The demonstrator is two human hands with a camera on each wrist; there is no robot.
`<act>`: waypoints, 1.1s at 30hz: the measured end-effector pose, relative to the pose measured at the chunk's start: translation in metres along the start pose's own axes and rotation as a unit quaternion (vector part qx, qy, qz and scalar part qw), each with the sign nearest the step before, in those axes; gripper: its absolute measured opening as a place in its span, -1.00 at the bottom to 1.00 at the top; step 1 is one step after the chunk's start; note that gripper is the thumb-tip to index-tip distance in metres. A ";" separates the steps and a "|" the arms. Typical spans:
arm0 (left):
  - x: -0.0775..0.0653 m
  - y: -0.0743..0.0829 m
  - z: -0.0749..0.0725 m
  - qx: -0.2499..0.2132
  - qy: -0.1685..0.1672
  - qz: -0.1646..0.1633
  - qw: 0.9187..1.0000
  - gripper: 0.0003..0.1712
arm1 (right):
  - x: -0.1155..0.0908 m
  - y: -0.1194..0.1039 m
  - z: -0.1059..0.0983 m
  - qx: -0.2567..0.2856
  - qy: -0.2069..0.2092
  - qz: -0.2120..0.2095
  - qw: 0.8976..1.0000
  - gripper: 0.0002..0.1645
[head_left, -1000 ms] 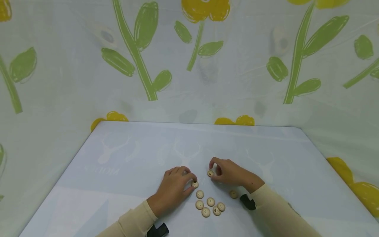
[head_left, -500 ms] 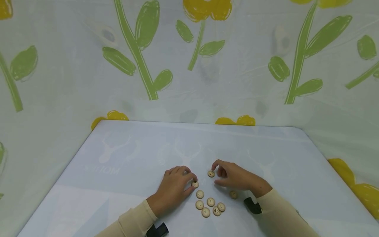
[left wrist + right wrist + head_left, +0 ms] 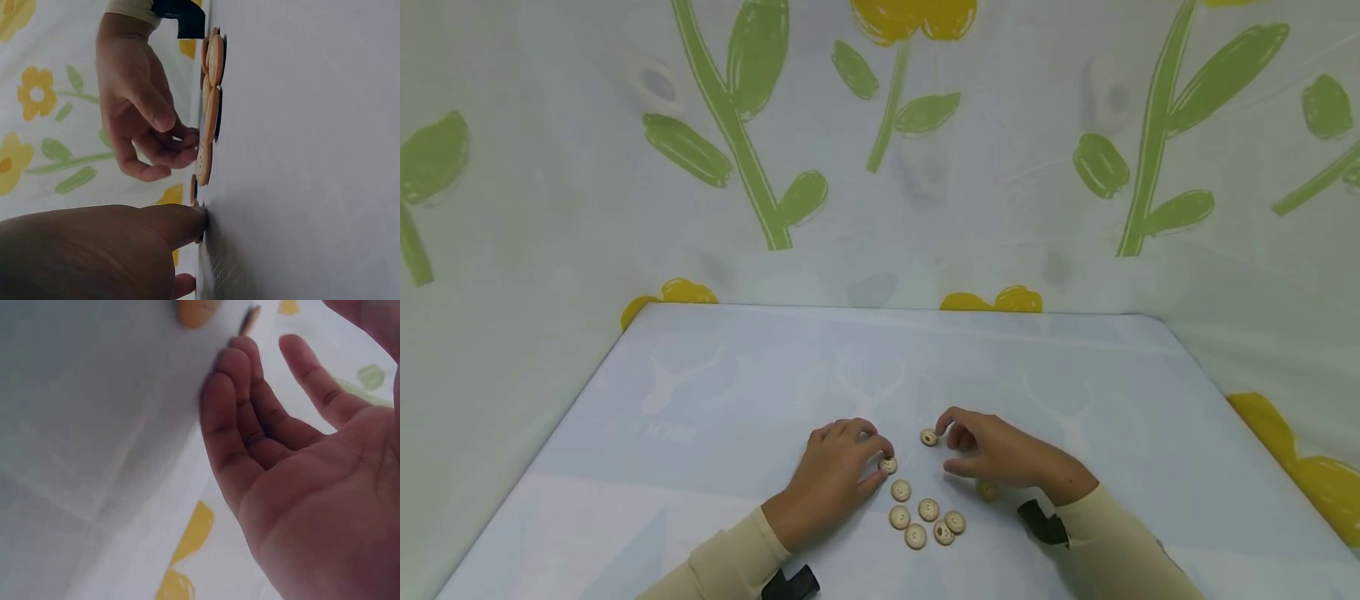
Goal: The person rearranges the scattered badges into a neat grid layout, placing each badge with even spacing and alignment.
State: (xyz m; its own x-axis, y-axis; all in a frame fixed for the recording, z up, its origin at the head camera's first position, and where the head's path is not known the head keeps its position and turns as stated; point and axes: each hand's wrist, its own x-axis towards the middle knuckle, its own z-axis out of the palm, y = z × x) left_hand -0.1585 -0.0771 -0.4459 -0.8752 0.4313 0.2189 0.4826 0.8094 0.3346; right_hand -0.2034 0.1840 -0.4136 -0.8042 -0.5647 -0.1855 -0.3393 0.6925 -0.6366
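Observation:
My left hand (image 3: 827, 471) pinches a round wooden button (image 3: 889, 467) between thumb and index finger, down at the table. In the left wrist view the left thumb (image 3: 178, 224) covers most of that button. To the right, my right hand (image 3: 1000, 454) is held low with its thumb and fingers apart, gripping nothing. Its index fingertip is right beside another wooden button (image 3: 928, 437) that lies flat. In the right wrist view the right fingers (image 3: 222, 419) are loosely bent, with the tips near the tabletop.
Several more wooden buttons (image 3: 915, 536) lie between the forearms, two of them overlapping. A single button (image 3: 987, 490) sits under the right hand's heel. The pale table (image 3: 775, 358) ends at a flower-printed curtain (image 3: 1000, 208).
My right hand has let go of the button at the back, spread thumb from index finger and drawn slightly right and nearer. The left hand keeps its place on its button.

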 end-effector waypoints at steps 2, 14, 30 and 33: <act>0.000 0.001 0.000 -0.002 -0.002 -0.002 1.000 -0.84 | -0.002 0.000 -0.001 -0.005 0.003 -0.010 1.000 -0.64; 0.001 0.000 0.000 -0.001 -0.003 -0.001 1.000 -0.83 | -0.011 -0.014 0.002 0.004 -0.013 -0.043 0.999 -0.85; 0.000 -0.001 0.001 0.001 0.012 0.008 1.000 -0.82 | -0.011 -0.025 0.018 -0.006 -0.058 -0.089 0.994 -0.81; 0.000 -0.001 0.001 0.000 0.009 0.007 1.000 -0.82 | -0.011 -0.026 0.021 -0.011 -0.060 -0.088 0.994 -0.81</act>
State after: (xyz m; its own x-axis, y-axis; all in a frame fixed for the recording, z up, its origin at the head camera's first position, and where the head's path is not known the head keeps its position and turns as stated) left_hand -0.1588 -0.0774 -0.4471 -0.8675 0.4354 0.2407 0.4950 0.8036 0.3304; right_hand -0.1759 0.1627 -0.4109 -0.6669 -0.7274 -0.1617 -0.4817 0.5864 -0.6512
